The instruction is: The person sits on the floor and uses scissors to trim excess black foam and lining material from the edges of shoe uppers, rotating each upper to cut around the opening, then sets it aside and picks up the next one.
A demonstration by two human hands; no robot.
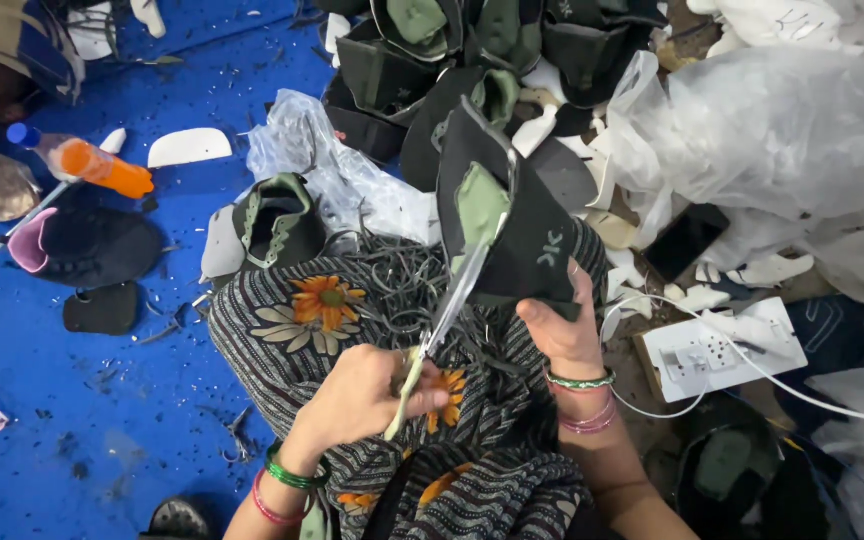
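Left hand [367,400] gripping scissors [447,310], right hand [562,330] holding shoe upper [512,215] upright

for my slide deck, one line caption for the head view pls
Left hand works scissors along a black-and-green shoe upper held by the right hand.

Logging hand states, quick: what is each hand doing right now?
Left hand: closed on the scissors.
Right hand: closed, holding the black and green shoe upper.
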